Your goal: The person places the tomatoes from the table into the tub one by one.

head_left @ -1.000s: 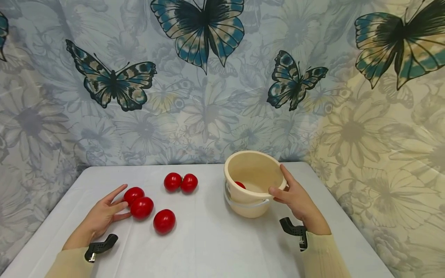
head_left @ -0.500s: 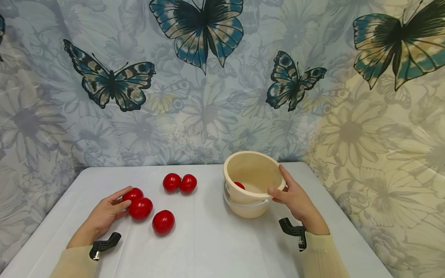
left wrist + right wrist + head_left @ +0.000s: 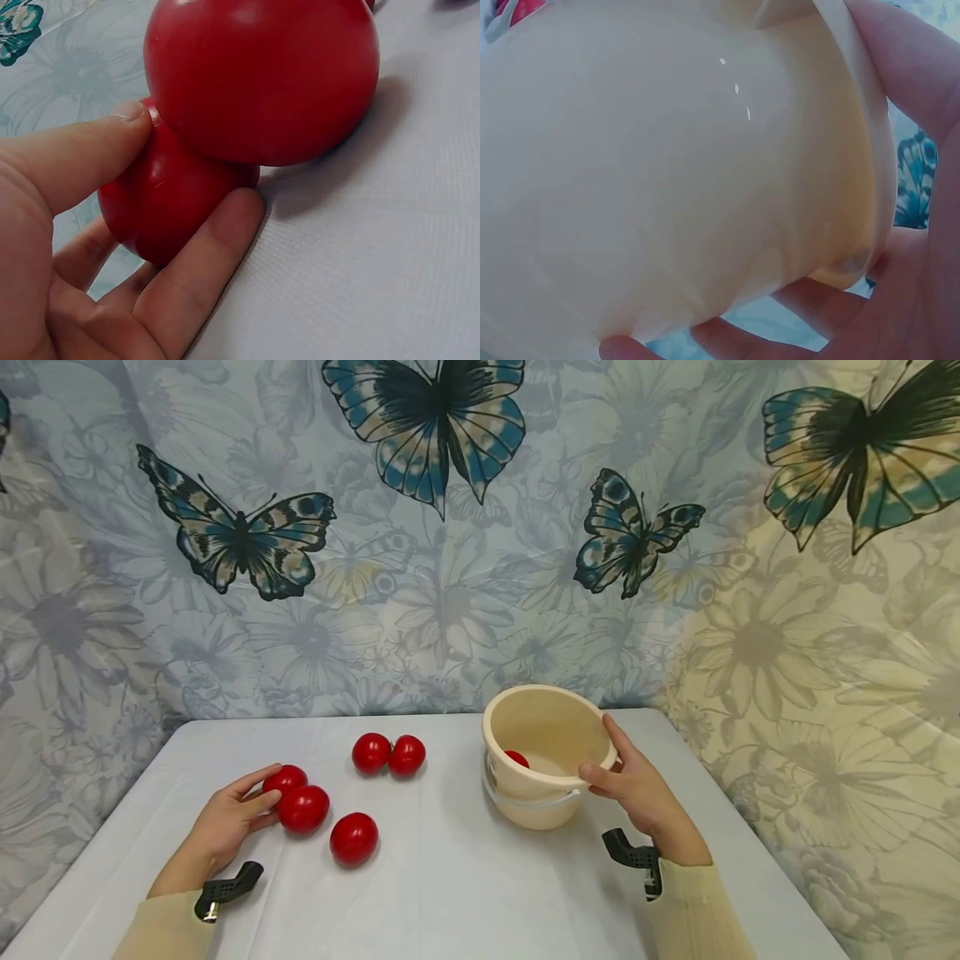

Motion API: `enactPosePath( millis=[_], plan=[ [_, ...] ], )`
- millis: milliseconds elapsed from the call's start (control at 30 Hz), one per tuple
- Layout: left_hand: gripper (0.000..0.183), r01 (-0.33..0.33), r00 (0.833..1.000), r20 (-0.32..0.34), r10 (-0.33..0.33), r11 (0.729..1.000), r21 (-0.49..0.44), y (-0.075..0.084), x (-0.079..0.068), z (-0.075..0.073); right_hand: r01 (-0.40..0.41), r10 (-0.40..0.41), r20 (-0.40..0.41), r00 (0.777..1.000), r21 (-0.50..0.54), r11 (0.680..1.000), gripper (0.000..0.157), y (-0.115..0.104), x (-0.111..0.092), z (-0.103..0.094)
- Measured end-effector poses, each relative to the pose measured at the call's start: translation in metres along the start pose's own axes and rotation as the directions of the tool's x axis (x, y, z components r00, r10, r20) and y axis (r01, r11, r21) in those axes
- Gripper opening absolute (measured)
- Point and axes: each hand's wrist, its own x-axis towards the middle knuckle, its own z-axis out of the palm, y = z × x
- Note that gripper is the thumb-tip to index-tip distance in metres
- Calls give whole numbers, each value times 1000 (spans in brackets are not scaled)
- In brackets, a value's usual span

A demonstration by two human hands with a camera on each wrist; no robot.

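Nearest the person, I see a lone tomato (image 3: 354, 840) on the white desk (image 3: 465, 885); left hand (image 3: 225, 827) near it, thumb and fingers around a rear tomato (image 3: 172, 195), front tomato (image 3: 303, 810) touching that one; right hand (image 3: 641, 793) holds the cream bucket (image 3: 538, 818) by its rim, inner tomato (image 3: 517, 759) partly showing inside; farther back, tomato pair (image 3: 371, 753); butterfly cloth (image 3: 450, 618) behind

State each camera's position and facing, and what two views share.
Head: on the head, facing forward and down at the table; left hand, right hand, sleeves show.
Left wrist: worn there, facing the gripped tomato and front tomato; left hand partly shows.
Right wrist: worn there, facing the bucket from outside; right hand partly shows.
Head and left wrist share the left hand and those two tomatoes.
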Motion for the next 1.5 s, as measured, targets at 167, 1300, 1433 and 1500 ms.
enactPosePath(
  millis=[167,1300,1433,1500],
  plan=[
    [70,-23,999,-34,22,999,-35,-3,-3,-3,15,-15,11,1000,10,1000,99,3,3,2],
    [72,-152,976,-198,91,935,-319,-3,-2,-4,-7,6,-17,1000,-24,1000,103,-2,1,-2],
    [67,-184,972,-208,110,906,-381,-4,-2,-4,-7,7,-13,1000,-21,1000,103,-2,1,-2],
    [63,-195,971,-210,115,888,-417,-4,-2,-5,-8,8,-10,1000,-19,1000,103,-2,1,-2]
  ],
)
